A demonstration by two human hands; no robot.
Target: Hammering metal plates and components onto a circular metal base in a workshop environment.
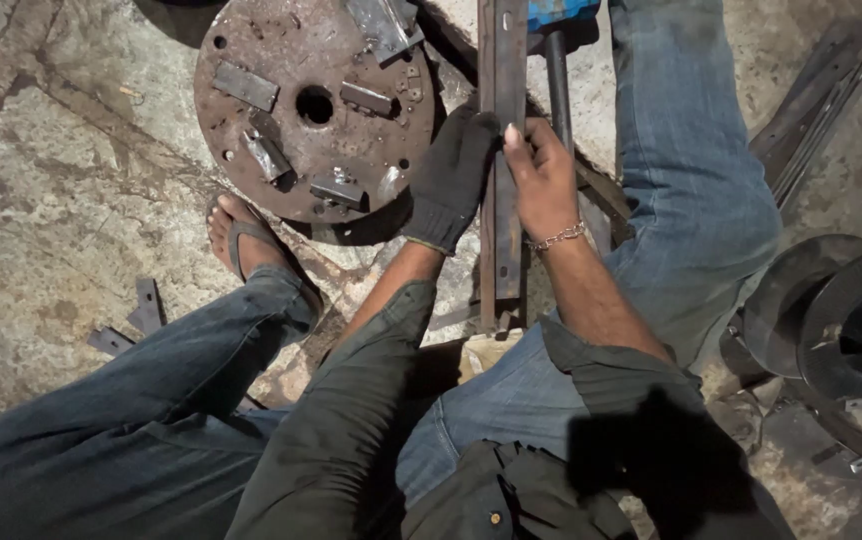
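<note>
A long rusty flat steel bar [502, 60] runs from the top of the head view down to my lap. My left hand [453, 175], in a dark knit glove, grips its left edge near the middle. My bare right hand [543, 180], with a chain bracelet at the wrist, holds the bar's right edge at the same height. Both hands are closed on the bar. Its lower end [501, 290] sits between my knees.
A round rusty steel disc [251, 150] with small welded plates and a centre hole lies on the concrete floor at upper left, by my sandalled foot [246, 240]. A dark rod [557, 85] with a blue part stands behind the bar. Wire spools [856, 315] lie at right, metal strips [816, 100] at upper right.
</note>
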